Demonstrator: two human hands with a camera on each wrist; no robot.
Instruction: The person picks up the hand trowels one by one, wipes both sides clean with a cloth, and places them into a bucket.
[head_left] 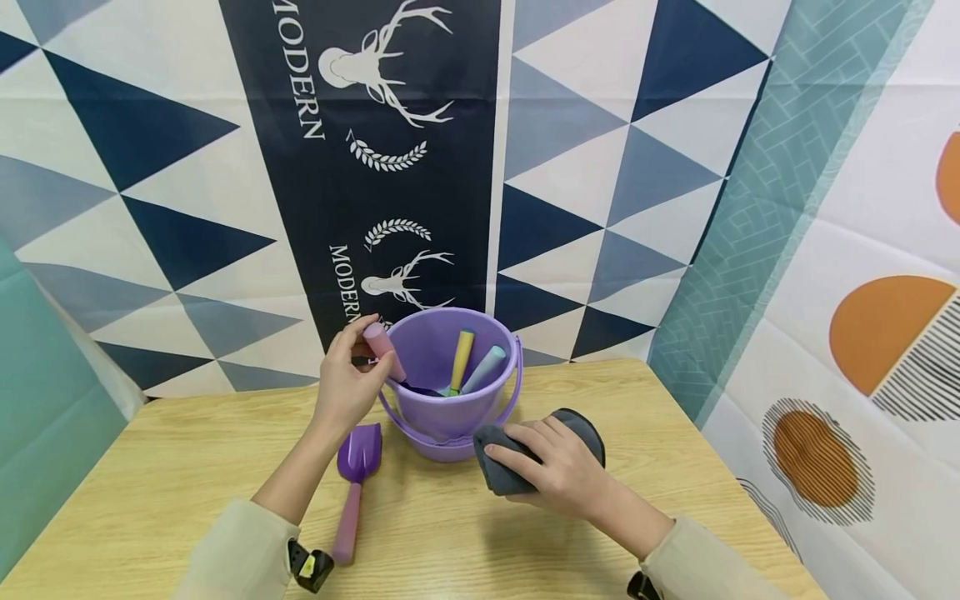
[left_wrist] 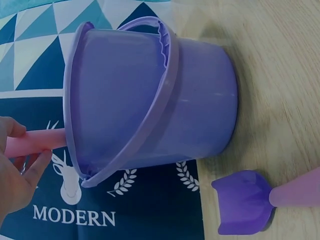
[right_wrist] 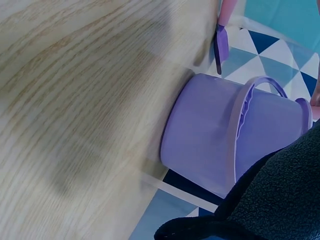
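Note:
My left hand point(head_left: 351, 367) pinches the pink handle point(head_left: 384, 350) of a toy sand tool at the left rim of a purple bucket point(head_left: 442, 421). The tool's lower end is down inside the bucket, its head mostly hidden. Also standing in the bucket are a yellow handle point(head_left: 462, 358) and a light blue handle point(head_left: 486, 369). In front of the bucket, at its right, my right hand point(head_left: 558, 462) grips a folded dark grey cloth point(head_left: 504, 475). That cloth fills the lower right of the right wrist view, overlapping the bucket there.
A purple toy shovel point(head_left: 358, 454) with a pink handle lies on the wooden table point(head_left: 435, 542), left of the bucket. The bucket's purple carrying handle point(left_wrist: 157, 107) hangs down across its front. Patterned cloth point(head_left: 570, 167) covers the wall behind the table.

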